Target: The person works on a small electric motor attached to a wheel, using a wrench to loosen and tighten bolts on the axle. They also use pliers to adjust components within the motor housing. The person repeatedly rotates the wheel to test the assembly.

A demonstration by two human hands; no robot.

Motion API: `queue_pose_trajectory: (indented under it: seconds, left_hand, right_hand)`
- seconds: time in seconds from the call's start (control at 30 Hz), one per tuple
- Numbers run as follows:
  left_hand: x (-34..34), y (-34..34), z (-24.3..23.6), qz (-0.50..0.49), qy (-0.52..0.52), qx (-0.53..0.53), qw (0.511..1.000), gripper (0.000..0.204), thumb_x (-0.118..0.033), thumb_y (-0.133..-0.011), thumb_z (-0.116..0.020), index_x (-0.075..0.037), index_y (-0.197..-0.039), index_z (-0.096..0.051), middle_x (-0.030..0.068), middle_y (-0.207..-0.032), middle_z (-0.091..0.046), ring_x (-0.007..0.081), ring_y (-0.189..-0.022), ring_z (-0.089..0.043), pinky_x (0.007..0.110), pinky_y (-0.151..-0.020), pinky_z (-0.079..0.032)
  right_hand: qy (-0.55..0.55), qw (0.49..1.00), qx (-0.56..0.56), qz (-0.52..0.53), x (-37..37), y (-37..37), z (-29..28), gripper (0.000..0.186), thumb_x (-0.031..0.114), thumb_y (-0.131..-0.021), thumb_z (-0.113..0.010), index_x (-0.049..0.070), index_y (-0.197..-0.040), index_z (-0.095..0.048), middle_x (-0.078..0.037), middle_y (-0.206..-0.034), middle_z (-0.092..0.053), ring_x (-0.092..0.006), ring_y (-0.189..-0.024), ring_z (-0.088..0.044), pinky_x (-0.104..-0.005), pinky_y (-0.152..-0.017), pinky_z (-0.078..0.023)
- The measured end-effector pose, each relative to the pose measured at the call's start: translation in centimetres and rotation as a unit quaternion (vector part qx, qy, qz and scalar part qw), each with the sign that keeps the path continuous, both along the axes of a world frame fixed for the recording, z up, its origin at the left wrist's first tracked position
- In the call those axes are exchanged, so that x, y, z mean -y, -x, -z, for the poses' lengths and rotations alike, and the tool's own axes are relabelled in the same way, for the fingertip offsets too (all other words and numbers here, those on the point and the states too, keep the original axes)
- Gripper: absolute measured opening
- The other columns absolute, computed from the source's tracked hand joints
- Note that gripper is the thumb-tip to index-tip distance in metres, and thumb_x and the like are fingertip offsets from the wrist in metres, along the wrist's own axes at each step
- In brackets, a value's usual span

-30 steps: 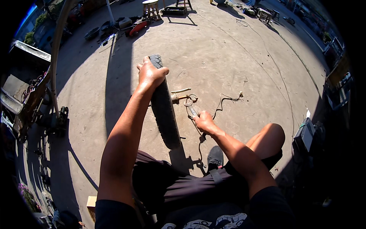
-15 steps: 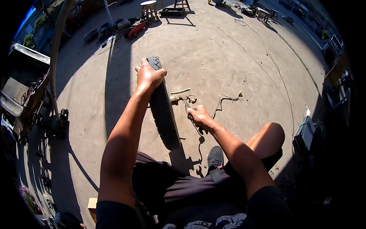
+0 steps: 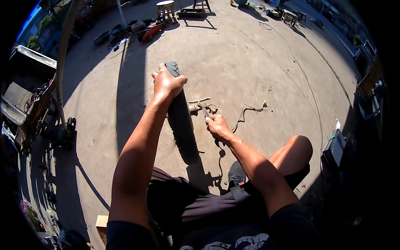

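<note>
A wheel with a black treaded tyre (image 3: 183,129) stands upright on the concrete in front of me. My left hand (image 3: 168,84) grips the top of the tyre, fingers over its far side and thumb to the right. From the wheel's right side juts a metal axle end (image 3: 194,107) with a pale lever (image 3: 200,100) above it. My right hand (image 3: 217,127) is closed around a metal wrench (image 3: 205,110), whose head is at the outer end of the axle. Dark cable (image 3: 243,114) trails from the hub area over the ground to the right.
A wooden stool (image 3: 166,4) and a red part (image 3: 153,31) are at the far left. A curved pole (image 3: 62,62) and a metal cabinet (image 3: 25,83) stand left. Along the right lies a pale box-like object (image 3: 334,146). My shoe (image 3: 237,173) is close behind the wheel.
The wrench in my right hand has turned slightly about the axle end, its handle now a little steeper. My left hand stays on the tyre; the whole view has shifted slightly.
</note>
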State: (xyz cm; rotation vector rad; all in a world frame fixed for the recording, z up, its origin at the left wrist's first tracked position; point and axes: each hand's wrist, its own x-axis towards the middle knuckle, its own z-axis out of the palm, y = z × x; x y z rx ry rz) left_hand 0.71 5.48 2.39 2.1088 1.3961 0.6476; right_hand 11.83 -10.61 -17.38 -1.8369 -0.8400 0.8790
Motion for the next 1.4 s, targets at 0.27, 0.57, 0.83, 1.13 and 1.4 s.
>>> queue_pose_trajectory:
  seconds: [0.27, 0.57, 0.83, 1.13, 1.4]
  left_hand:
    - [-0.8, -0.2, 0.2, -0.002, -0.006, 0.005, 1.000, 0.092, -0.019, -0.063, -0.071, 0.011, -0.140, -0.030, 0.0346, -0.128, -0.039, 0.0436, -0.101, -0.063, 0.040, -0.086, -0.057]
    - [-0.5, -0.4, -0.3, 0.006, 0.021, 0.029, 0.999, 0.085, -0.020, -0.063, -0.071, 0.010, -0.135, -0.036, 0.0352, -0.125, -0.041, 0.0433, -0.101, -0.062, 0.041, -0.089, -0.055]
    - [-0.3, -0.8, -0.1, 0.012, 0.006, 0.030, 0.999, 0.086, -0.021, -0.062, -0.071, 0.010, -0.134, -0.036, 0.0370, -0.126, -0.041, 0.0454, -0.104, -0.060, 0.042, -0.091, -0.053]
    - [-0.6, -0.6, -0.1, 0.013, 0.022, 0.038, 0.999, 0.087, -0.022, -0.061, -0.072, 0.010, -0.134, -0.036, 0.0363, -0.126, -0.041, 0.0445, -0.104, -0.060, 0.041, -0.089, -0.054]
    - [-0.9, -0.3, 0.0, 0.009, 0.025, 0.019, 0.999, 0.091, -0.023, -0.062, -0.073, 0.008, -0.139, -0.033, 0.0356, -0.130, -0.039, 0.0435, -0.105, -0.060, 0.042, -0.090, -0.054]
  right_hand:
    - [-0.027, 0.996, -0.076, 0.047, 1.3, -2.9, 0.9, 0.038, 0.027, -0.092, -0.058, -0.002, -0.067, -0.055, -0.005, -0.054, -0.051, -0.0178, -0.046, -0.049, -0.0385, -0.042, -0.036]
    - [0.122, 0.989, -0.002, -0.085, 4.7, 0.4, 0.6, 0.030, 0.017, -0.090, -0.058, -0.005, -0.070, -0.061, -0.010, -0.058, -0.061, -0.0210, -0.049, -0.063, -0.0387, -0.047, -0.050]
    - [0.162, 0.970, 0.164, -0.079, 1.7, -1.1, 1.1, 0.025, 0.018, -0.084, -0.062, -0.006, -0.081, -0.069, -0.026, -0.076, -0.068, -0.0385, -0.071, -0.069, -0.0464, -0.063, -0.054]
    - [0.144, 0.945, 0.268, -0.117, 0.1, -1.8, 1.4, 0.026, 0.019, -0.084, -0.062, -0.006, -0.087, -0.069, -0.030, -0.086, -0.066, -0.0443, -0.085, -0.067, -0.0496, -0.074, -0.054]
    - [0.166, 0.926, 0.291, -0.174, -0.4, -0.6, -0.3, 0.023, 0.016, -0.082, -0.061, -0.005, -0.085, -0.070, -0.032, -0.087, -0.066, -0.0443, -0.087, -0.067, -0.0482, -0.076, -0.055]
